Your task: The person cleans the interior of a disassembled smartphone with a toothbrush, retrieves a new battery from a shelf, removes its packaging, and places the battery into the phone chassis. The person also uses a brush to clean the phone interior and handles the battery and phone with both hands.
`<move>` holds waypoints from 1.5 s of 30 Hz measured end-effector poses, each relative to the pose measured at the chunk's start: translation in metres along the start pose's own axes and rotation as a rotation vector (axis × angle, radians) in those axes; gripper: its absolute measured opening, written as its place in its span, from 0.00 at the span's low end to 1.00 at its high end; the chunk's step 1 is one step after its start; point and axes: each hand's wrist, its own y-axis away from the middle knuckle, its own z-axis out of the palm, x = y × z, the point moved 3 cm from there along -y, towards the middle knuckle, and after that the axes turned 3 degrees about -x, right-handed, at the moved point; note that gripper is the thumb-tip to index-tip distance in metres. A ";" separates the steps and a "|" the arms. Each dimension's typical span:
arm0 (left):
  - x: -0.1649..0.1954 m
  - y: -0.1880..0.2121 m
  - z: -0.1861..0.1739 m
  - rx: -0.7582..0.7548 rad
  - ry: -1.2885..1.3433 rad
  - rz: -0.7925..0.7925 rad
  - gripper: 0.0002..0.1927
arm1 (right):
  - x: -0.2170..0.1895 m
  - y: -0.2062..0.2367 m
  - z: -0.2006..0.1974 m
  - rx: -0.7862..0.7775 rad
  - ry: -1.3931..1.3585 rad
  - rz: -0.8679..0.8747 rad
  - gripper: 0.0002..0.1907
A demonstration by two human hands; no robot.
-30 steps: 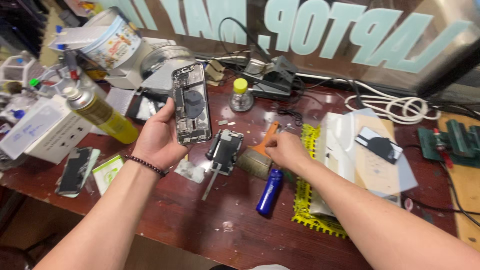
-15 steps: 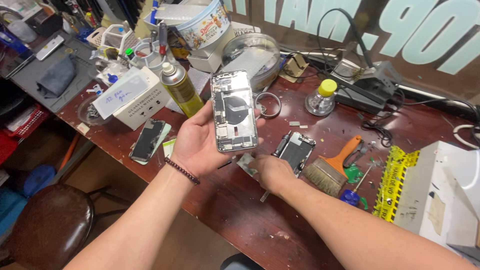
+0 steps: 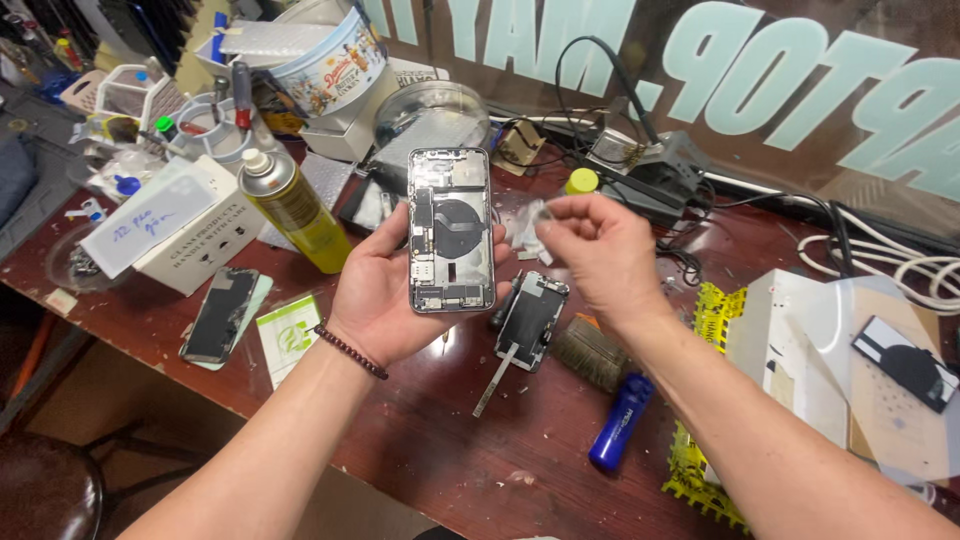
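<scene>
Now the right hand [image 3: 600, 255] has lifted, pinching perhaps a clear film [image 3: 530, 222].

Arms: both bare from wrist to past the elbow, no sleeves in view.
Left hand [image 3: 385, 295]: no rings or glove.
Left wrist: a thin bracelet [image 3: 350, 350] of small dark round beads, just behind the palm.
Right hand [image 3: 600, 250]: bare, no rings, watch or band at the wrist.

Three opened phones [image 3: 451, 230], one yellow spray can [image 3: 295, 210], perhaps one blue lighter [image 3: 620, 422].
</scene>
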 end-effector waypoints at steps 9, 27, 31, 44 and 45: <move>-0.008 -0.024 -0.001 0.029 0.012 -0.017 0.32 | 0.066 0.020 -0.017 -0.254 0.858 -0.003 0.12; -0.009 -0.022 -0.013 0.213 -0.147 -0.054 0.33 | 0.116 -0.009 -0.089 0.181 0.932 0.641 0.26; -0.016 -0.030 -0.005 0.255 -0.125 -0.052 0.34 | 0.063 -0.005 -0.104 0.261 0.597 0.545 0.17; -0.031 -0.044 0.001 0.288 -0.190 0.026 0.31 | 0.000 0.062 -0.078 0.271 0.698 -0.096 0.08; -0.032 -0.047 -0.001 0.307 -0.214 0.031 0.31 | -0.015 0.066 -0.082 0.298 0.614 -0.098 0.08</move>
